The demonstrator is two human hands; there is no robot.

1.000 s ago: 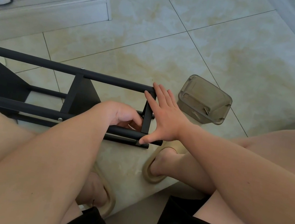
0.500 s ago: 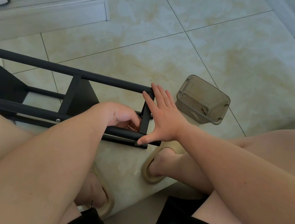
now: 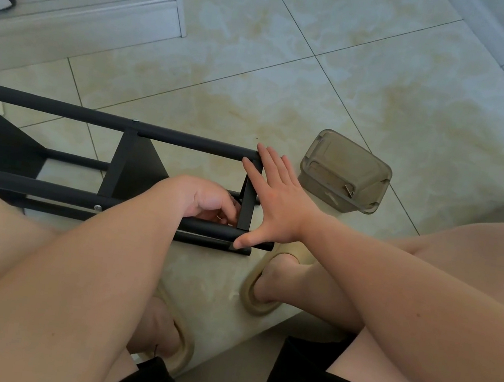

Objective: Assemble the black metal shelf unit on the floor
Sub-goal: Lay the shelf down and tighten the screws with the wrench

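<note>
The black metal shelf unit (image 3: 126,153) lies on its side on the tiled floor, its long tubes running left to right. My right hand (image 3: 275,200) is spread flat against the short end crossbar (image 3: 248,201), fingers on the upper tube, thumb on the lower tube. My left hand (image 3: 210,199) reaches inside the frame just left of that crossbar, fingers curled at the joint; whatever they pinch is hidden. Screw heads show on the tubes.
A translucent grey plastic box (image 3: 344,171) lies tipped on the floor right of the frame's end. My feet in beige slippers (image 3: 262,289) rest below the frame. A white cabinet base (image 3: 75,10) with shoes and a bag stands at the upper left.
Hardly anything has moved. Both hands stay at the frame's end; the fingers of my left hand shift slightly at the joint.
</note>
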